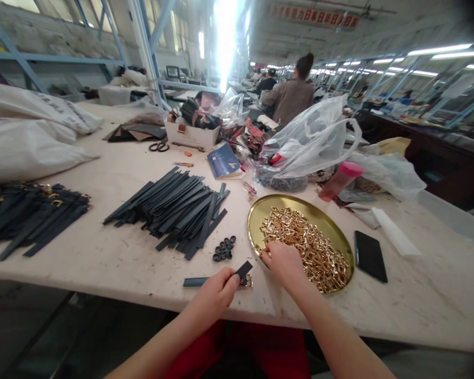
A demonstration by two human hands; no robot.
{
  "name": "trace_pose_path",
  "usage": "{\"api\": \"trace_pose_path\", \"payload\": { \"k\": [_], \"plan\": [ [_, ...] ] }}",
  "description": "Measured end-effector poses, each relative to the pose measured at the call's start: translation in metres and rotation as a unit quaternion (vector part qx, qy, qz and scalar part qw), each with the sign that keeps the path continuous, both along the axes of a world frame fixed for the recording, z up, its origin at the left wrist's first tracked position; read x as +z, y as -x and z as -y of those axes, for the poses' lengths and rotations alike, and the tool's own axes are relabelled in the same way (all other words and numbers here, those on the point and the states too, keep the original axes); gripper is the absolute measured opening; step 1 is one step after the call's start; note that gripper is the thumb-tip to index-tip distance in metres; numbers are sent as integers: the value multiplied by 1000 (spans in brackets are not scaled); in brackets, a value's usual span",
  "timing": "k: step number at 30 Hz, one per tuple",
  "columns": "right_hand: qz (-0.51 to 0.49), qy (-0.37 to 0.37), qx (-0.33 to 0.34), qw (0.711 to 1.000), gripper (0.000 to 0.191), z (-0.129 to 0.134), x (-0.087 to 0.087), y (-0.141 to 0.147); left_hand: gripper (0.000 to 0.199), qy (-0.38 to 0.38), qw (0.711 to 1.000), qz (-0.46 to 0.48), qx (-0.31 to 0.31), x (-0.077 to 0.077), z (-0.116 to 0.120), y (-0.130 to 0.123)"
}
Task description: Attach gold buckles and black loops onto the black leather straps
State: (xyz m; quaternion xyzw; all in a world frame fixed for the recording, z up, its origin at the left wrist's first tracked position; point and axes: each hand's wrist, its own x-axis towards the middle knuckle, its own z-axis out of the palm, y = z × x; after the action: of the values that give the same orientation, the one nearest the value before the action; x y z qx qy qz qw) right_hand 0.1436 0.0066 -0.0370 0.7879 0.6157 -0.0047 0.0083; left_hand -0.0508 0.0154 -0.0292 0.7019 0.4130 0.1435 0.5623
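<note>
My left hand point(220, 288) is closed around a dark strap point(244, 269), whose flat end sticks out past the thumb. Under that hand another dark strap point(195, 282) lies on the table, with a gold buckle point(249, 281) at its right end. My right hand point(282, 260) reaches over the left rim of a round gold tray point(342, 239), fingers pinched together. Whatever is between those fingertips is too hidden to make out. Many small gold buckles point(304, 237) are heaped in the tray. Several small dark strap loops point(224, 248) sit between the hands and a strap pile.
A big pile of dark straps point(174, 205) lies left of centre; buckled straps point(35, 216) lie far left. A phone point(370, 256) is right of the tray. Behind are a pink-lidded bottle point(341, 180), plastic bag point(312, 142), blue booklet point(224, 160), scissors point(158, 147) and white box point(191, 136).
</note>
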Motion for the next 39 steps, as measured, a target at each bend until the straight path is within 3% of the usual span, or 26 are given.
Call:
{"api": "trace_pose_path", "payload": {
  "k": [5,10,16,18,20,23,25,29,31,34,39],
  "plan": [
    [-6,22,-8,1000,26,-12,3,3,28,11,1000,16,-7,-2,2,-9],
    [-39,26,-24,999,17,-18,7,0,28,5,1000,19,4,-3,8,-2],
    [-102,-30,-14,994,16,4,25,-8,28,-17,998,37,41,1,9,-1],
    [-181,-69,6,981,16,18,31,-4,28,-44,998,32,42,4,8,-7],
    [-351,-99,18,931,16,32,33,3,27,-81,996,15,31,7,8,-13],
    [-600,-107,4,793,22,50,32,16,25,-138,990,-22,17,9,11,-17],
    [-672,-108,-12,733,27,57,29,24,25,-150,988,-31,13,10,16,-15],
    [-742,-137,-48,655,30,63,22,38,27,-96,995,2,-5,14,27,-9],
    [-760,-153,-61,628,29,66,18,46,24,-57,998,33,-7,17,32,-7],
    [-768,-151,-71,619,23,71,9,54,20,-22,998,58,4,21,36,-5],
    [-784,-195,-138,572,22,78,0,62,19,18,998,52,-7,15,35,-5]
  ]
}}
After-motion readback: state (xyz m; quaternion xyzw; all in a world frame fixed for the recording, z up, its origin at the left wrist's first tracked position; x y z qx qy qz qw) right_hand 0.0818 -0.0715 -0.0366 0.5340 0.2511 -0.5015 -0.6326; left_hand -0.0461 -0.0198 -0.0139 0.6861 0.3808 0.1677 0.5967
